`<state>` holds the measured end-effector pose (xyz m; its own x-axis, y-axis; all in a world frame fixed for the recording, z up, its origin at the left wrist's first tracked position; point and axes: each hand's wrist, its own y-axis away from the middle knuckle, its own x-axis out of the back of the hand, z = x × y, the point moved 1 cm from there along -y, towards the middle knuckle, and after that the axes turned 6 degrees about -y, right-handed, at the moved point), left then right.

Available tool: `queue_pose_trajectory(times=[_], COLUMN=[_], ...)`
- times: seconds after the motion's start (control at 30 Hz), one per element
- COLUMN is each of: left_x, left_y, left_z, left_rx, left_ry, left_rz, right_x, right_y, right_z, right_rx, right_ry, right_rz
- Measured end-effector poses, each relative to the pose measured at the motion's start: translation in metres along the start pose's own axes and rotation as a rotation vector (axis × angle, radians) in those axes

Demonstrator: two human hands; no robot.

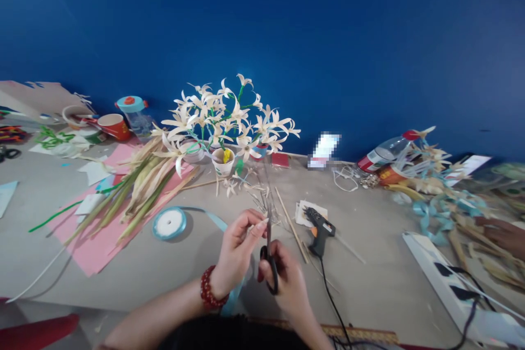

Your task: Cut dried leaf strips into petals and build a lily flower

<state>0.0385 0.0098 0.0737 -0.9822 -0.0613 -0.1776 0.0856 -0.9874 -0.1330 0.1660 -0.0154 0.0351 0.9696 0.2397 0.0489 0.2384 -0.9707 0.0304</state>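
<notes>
Black-handled scissors (269, 262) sit in my right hand (289, 281), fingers through the loops and the blades pointing away from me. Thumb and fingertips of my left hand (238, 249) are pinched beside the blades; what they hold is too small to make out. A light blue ribbon (233, 298) runs behind my left wrist, which wears a red bead bracelet. To the left lies the ribbon's spool (169, 223). Just beyond my hands are thin sticks and scraps (262, 202). Farther back, pale flowers (221, 115) on green and blue stems stand in cups (223, 164).
A glue gun (322, 232) with a cord lies to the right, near a white power strip (435, 279). Dried husks (139, 191) rest on pink paper (90, 254) at left. A bottle (385, 153) leans at right, and another person's hand (504, 235) reaches in there.
</notes>
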Motion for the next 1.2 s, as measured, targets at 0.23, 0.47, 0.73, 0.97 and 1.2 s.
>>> queue_pose_trajectory(times=[0.23, 0.47, 0.73, 0.97, 1.2], left_x=[0.011, 0.016, 0.02, 0.027, 0.027], left_y=[-0.002, -0.004, -0.007, -0.012, -0.019], left_z=[0.008, 0.005, 0.006, 0.01, 0.022], left_rx=[0.044, 0.075, 0.121, 0.134, -0.176], left_ry=[0.034, 0.07, 0.1, -0.276, -0.591], left_rz=[-0.131, -0.203, -0.275, -0.486, -0.636], right_x=[0.006, 0.011, 0.015, 0.03, 0.034], right_y=[0.004, 0.003, 0.007, -0.004, -0.009], right_z=[-0.006, -0.005, 0.002, -0.015, -0.031], right_rx=[-0.003, -0.072, -0.122, 0.091, 0.113], right_ry=[-0.056, -0.071, -0.125, -0.218, -0.131], right_rz=[-0.072, -0.102, -0.042, 0.227, 0.101])
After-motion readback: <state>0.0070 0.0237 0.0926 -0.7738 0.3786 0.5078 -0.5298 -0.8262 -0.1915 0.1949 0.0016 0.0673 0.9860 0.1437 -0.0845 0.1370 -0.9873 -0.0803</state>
